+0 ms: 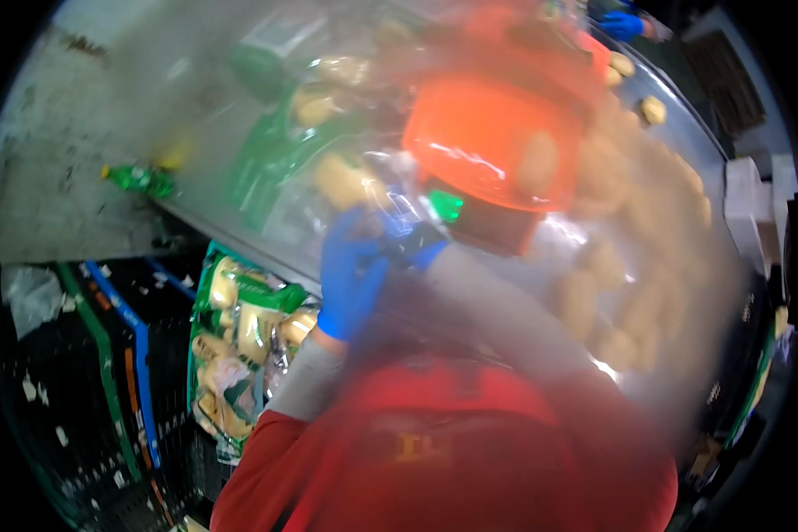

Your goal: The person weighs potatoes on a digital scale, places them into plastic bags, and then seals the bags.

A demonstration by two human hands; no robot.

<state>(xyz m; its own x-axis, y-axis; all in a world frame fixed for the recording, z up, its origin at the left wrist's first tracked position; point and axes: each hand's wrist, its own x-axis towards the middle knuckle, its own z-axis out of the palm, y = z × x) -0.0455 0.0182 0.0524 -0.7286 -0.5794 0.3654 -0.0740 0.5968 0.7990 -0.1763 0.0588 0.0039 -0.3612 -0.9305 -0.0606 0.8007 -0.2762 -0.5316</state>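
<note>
Toward twelve o'clock, the left hand (pixel 350 270) had its grip pinching the clear potato bag (pixel 470 222) held up, seemingly still being filled; the right hand's grip I cannot tell. One packed bag (pixel 239 337) lay at seven o'clock.

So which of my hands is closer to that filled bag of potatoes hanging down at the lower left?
Left. The left hand is just right of and above the bag of potatoes; the right hand sits farther right, up by the orange funnel.
</note>
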